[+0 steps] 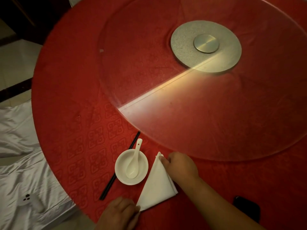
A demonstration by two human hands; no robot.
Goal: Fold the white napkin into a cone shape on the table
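Observation:
The white napkin (157, 184) lies flat on the red tablecloth (69, 130) near the table's front edge, folded into a triangle with its tip pointing away from me. My right hand (180, 165) pinches the far tip of the triangle. My left hand (120, 213) pinches the near left corner at the table's edge. The near right corner rests loose on the cloth.
A white bowl (123, 173) holding a white spoon (133, 163) stands just left of the napkin, with black chopsticks (108, 185) beside it. A large glass turntable (216, 105) on a metal hub (206, 47) covers the table's middle. A dark phone (246, 208) lies at right. A satin-covered chair (25, 188) stands at left.

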